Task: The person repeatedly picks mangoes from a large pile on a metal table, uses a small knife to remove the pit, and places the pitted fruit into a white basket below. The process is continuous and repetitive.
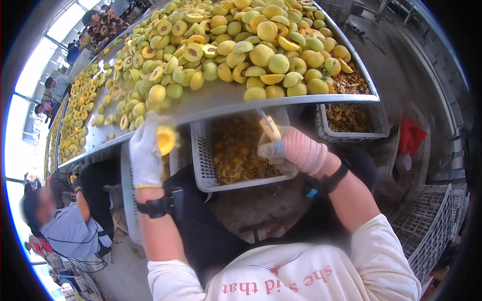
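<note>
My left hand in a white glove holds a halved yellow fruit just at the metal table's front edge, its hollow cut face showing, slightly blurred. My right hand, in a striped glove, grips a small knife by its light wooden handle, blade pointing up toward the edge. A heap of whole and halved yellow-green fruit covers the steel table, with stones and bits at its right. Below my hands is a plastic crate of yellow peel and scraps.
Another crate of scraps sits right under the table, beside a red cloth. Grey crates stand at my right. A co-worker in a grey shirt sits at my left; other people are along the table's far left.
</note>
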The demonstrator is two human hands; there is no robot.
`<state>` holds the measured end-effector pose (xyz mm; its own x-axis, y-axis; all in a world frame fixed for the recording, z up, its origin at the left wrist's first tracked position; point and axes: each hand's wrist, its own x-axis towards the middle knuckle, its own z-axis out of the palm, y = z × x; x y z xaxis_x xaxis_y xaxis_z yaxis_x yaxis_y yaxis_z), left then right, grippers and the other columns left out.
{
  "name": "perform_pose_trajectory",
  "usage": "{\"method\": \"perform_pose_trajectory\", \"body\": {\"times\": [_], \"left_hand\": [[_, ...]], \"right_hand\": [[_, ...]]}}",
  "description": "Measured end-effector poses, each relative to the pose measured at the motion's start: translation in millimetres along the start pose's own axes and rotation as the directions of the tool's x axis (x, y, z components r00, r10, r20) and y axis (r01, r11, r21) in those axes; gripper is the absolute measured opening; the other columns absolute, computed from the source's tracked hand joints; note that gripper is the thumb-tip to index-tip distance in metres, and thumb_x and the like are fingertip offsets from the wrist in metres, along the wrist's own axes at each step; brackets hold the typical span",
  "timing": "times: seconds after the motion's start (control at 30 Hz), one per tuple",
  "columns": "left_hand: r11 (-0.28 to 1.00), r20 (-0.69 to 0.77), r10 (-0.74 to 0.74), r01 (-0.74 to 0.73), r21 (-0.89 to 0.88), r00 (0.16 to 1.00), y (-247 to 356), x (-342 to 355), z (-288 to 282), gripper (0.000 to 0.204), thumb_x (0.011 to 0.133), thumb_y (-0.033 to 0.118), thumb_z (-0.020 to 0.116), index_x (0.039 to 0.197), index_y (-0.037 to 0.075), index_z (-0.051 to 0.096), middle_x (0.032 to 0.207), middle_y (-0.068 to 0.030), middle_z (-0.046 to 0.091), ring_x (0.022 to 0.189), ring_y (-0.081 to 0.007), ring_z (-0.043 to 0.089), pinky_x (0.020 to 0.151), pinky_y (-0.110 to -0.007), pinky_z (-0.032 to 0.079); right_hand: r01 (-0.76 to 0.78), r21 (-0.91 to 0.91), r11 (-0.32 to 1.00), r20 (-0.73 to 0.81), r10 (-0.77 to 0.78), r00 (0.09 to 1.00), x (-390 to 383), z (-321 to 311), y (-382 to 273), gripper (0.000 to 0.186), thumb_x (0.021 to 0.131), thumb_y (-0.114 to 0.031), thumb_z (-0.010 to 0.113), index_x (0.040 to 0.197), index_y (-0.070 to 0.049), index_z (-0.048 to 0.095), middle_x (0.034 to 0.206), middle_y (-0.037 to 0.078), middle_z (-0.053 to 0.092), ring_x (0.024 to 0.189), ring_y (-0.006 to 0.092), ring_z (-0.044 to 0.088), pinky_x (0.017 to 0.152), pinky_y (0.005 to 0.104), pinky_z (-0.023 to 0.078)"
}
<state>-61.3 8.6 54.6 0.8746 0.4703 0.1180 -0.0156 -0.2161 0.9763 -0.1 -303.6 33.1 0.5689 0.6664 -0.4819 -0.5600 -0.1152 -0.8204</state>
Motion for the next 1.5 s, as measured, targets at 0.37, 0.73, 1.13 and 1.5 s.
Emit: {"method": "perform_pose_trajectory", "body": {"times": [0.37,0.73,1.13,1.5], "left_hand": [[0.600,0.374,-0.196,-0.190,0.777,0.907,-3,59,176,0.081,0.081,0.069,0.064,0.130,0.004,0.062,0.118,-0.0248,0.069,0.113,-0.0368,0.066,0.100,-0.040,0.048],[0.904,0.459,0.077,0.132,-0.407,0.885,-21,49,116,0.044,0.104,0.026,0.052,0.132,-0.008,0.055,0.126,-0.0226,0.064,0.113,-0.0335,0.064,0.103,-0.051,0.051],[0.589,0.444,-0.132,0.430,-0.684,0.886,-25,10,58,0.059,0.110,0.045,0.033,0.123,-0.007,0.060,0.116,-0.0247,0.067,0.105,-0.0359,0.067,0.099,-0.050,0.055],[0.945,-0.021,-0.033,0.025,-0.326,0.999,-24,3,55,0.041,0.105,0.039,0.055,0.104,-0.002,0.064,0.091,-0.0128,0.071,0.076,-0.0224,0.070,0.070,-0.035,0.060]], "right_hand": [[0.159,0.022,0.987,-0.355,-0.141,0.924,-9,-15,-5,0.033,0.084,-0.024,0.081,0.101,-0.004,0.062,0.064,0.002,0.057,0.046,0.0132,0.049,0.043,0.0298,0.040],[0.191,-0.334,0.923,-0.305,-0.298,0.904,20,3,2,0.038,0.084,-0.031,0.080,0.104,-0.003,0.064,0.081,0.010,0.066,0.073,0.0226,0.061,0.073,0.0351,0.051],[0.273,-0.686,0.675,-0.093,-0.453,0.887,91,67,19,0.036,0.086,-0.029,0.076,0.107,-0.003,0.064,0.084,0.020,0.068,0.075,0.0373,0.065,0.070,0.0417,0.053],[-0.025,-0.296,0.955,0.162,0.076,0.984,87,96,-2,0.025,0.090,-0.025,0.074,0.100,-0.004,0.063,0.070,0.007,0.061,0.048,0.0194,0.056,0.043,0.0332,0.047]]}}
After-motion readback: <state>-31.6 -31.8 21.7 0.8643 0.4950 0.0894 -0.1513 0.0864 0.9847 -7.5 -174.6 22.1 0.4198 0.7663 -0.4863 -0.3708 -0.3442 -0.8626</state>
